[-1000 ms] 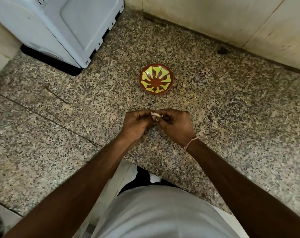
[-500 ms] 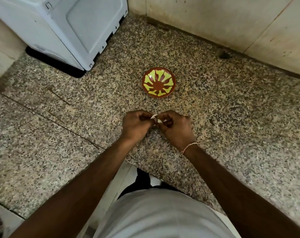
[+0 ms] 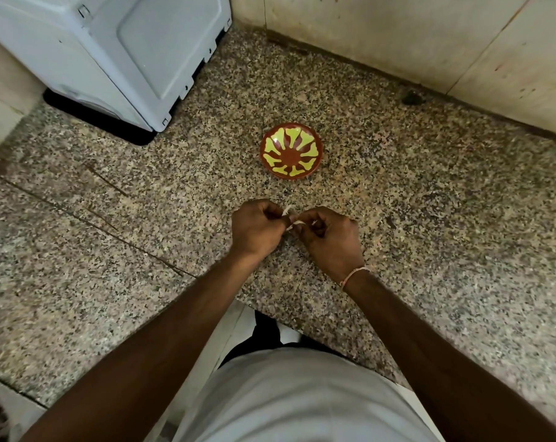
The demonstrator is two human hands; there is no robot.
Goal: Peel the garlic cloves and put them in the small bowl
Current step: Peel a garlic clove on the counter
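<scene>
Garlic clove [image 3: 292,220]: pinched between left hand [image 3: 258,229] and right hand [image 3: 329,237], both curled. Small bowl [image 3: 291,150]: set straight ahead toward the counter's back edge, slightly nearer the right hand.

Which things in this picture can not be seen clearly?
- Garlic, head view: mostly hidden by the left hand and right hand; how far peeled, unclear.
- Bowl: no cloves visible inside.
- Appliance: cut off by the top edge.
- Dark spot by the wall: too small to identify.
</scene>
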